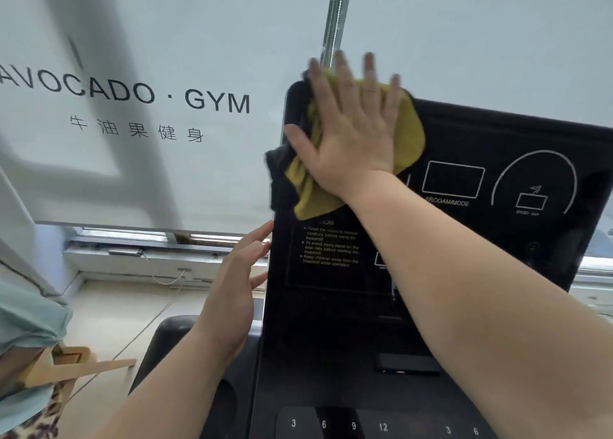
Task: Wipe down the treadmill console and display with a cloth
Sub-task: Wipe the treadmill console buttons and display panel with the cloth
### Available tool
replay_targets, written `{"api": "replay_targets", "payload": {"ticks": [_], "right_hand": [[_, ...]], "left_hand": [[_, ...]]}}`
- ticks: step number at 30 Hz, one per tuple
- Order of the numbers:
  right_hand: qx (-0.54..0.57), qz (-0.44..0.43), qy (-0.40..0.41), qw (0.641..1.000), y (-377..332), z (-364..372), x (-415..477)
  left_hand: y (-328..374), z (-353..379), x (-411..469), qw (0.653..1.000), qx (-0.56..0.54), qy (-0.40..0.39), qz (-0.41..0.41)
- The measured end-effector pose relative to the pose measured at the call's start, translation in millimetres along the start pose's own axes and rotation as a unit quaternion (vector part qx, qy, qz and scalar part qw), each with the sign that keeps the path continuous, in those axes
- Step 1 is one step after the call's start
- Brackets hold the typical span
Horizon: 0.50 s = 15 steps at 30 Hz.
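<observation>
The black treadmill console fills the right half of the view, with its dark display showing white outlines and a program/mode label. A yellow-green cloth lies flat against the display's upper left corner. My right hand presses on the cloth with fingers spread wide. My left hand rests with fingers apart at the console's left edge, touching it lightly. A row of numbered keys runs along the bottom.
A white roller blind printed with a gym name hangs behind the console. A window sill and a pale floor lie below it. Another person's pale green garment and a wooden piece sit at the lower left.
</observation>
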State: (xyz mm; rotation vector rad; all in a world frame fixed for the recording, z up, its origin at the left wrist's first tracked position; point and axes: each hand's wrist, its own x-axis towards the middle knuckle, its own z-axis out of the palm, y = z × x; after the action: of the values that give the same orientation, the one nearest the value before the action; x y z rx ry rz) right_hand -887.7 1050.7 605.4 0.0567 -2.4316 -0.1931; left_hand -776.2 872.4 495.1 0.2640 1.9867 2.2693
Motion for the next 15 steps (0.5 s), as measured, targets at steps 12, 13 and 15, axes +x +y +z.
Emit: {"api": "replay_targets", "payload": {"ticks": [12, 13, 15], "right_hand": [[0.044, 0.019, 0.029, 0.998, 76.1, 2.5, -32.1], [0.052, 0.048, 0.032, 0.997, 87.6, 4.0, -41.8], [0.062, 0.118, 0.035, 0.990, 98.6, 9.3, -65.5]], "left_hand": [[-0.3, 21.6, 2.8, 0.994, 0.063, 0.087, 0.005], [-0.9, 24.0, 1.6, 0.994, 0.067, 0.085, 0.009], [-2.0, 28.6, -1.9, 0.993, 0.078, 0.086, 0.020]]}}
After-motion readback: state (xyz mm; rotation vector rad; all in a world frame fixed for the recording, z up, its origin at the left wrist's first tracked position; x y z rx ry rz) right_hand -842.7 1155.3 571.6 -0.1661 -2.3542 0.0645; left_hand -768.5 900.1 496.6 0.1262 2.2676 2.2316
